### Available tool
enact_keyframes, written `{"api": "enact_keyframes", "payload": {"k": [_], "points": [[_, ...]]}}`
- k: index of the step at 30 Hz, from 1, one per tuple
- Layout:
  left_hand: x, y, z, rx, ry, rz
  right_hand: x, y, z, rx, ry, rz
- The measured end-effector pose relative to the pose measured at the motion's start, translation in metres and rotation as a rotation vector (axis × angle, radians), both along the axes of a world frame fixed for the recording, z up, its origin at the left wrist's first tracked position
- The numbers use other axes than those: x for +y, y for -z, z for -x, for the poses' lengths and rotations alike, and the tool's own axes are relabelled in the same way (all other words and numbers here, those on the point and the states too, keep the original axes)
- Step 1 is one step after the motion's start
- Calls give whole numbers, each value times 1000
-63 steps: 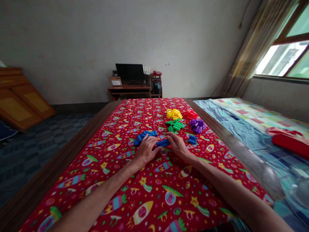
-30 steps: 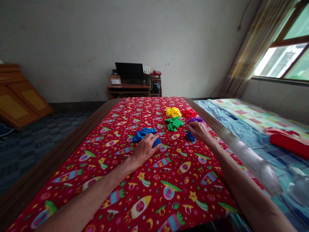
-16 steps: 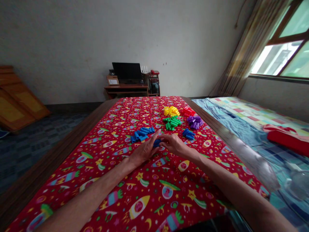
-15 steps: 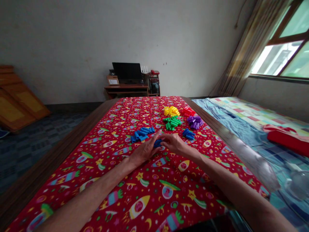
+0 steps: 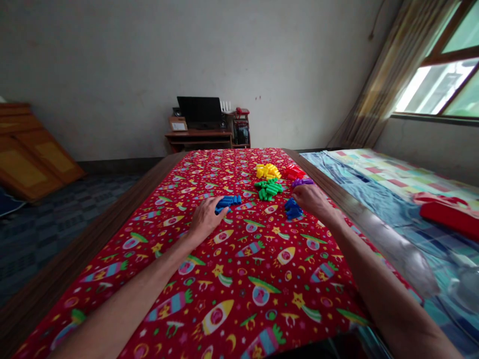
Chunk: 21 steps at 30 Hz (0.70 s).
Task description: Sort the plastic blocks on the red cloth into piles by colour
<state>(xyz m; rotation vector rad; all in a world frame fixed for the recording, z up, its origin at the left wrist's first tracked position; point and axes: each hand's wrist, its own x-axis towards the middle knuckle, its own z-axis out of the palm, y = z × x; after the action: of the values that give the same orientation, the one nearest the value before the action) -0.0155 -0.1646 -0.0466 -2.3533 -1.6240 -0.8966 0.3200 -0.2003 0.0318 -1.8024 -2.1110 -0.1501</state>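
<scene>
My left hand [image 5: 207, 215] rests at the left side of a pile of blue tube-like plastic pieces [image 5: 232, 200], thumb and fingers apart around its near edge. My right hand [image 5: 313, 200] is just right of a smaller blue group [image 5: 294, 209], with its fingers curled. Its fingertips are close to the blue group and in front of the purple pieces [image 5: 302, 182], which it partly covers. Whether anything is in those fingers is hidden. Green pieces [image 5: 268, 189] lie between the two blue groups, farther back.
Yellow pieces [image 5: 268, 171] and red pieces [image 5: 294, 172] lie behind the green ones. A red patterned cloth [image 5: 224, 279] covers the table. To the right is a bed [image 5: 359, 199] with a red item [image 5: 449, 215]. A monitor [image 5: 200, 112] stands on a desk at the far wall.
My hands were together at the middle around blue pieces. They have parted: the left went left to the larger blue pile, the right to the smaller blue group, which looks larger.
</scene>
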Motion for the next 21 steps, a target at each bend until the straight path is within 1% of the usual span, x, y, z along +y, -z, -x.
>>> {"api": "enact_keyframes", "payload": {"k": [1, 3, 9, 12, 14, 17, 19, 21], "points": [[1, 0, 0, -13, 3, -8, 0, 1, 4, -4, -5, -26], [3, -1, 0, -31, 5, -30, -1, 6, 14, -6, -67, -55], [0, -6, -4, -38, 50, -51, -10, 29, 49, 65, -371, -51], [-6, -11, -8, -42, 75, -62, -14, 40, 60, 157, -568, -134], [-10, -14, -11, -69, 105, -56, -15, 46, 65, 201, -673, -191], [-16, -14, -18, -103, 190, -30, -15, 54, 74, 224, -728, -217], [-20, -12, -24, -116, 256, -15, -16, 58, 80, 223, -734, -177], [-26, -10, -31, -136, 317, 2, -18, 61, 88, 215, -713, -102]]}}
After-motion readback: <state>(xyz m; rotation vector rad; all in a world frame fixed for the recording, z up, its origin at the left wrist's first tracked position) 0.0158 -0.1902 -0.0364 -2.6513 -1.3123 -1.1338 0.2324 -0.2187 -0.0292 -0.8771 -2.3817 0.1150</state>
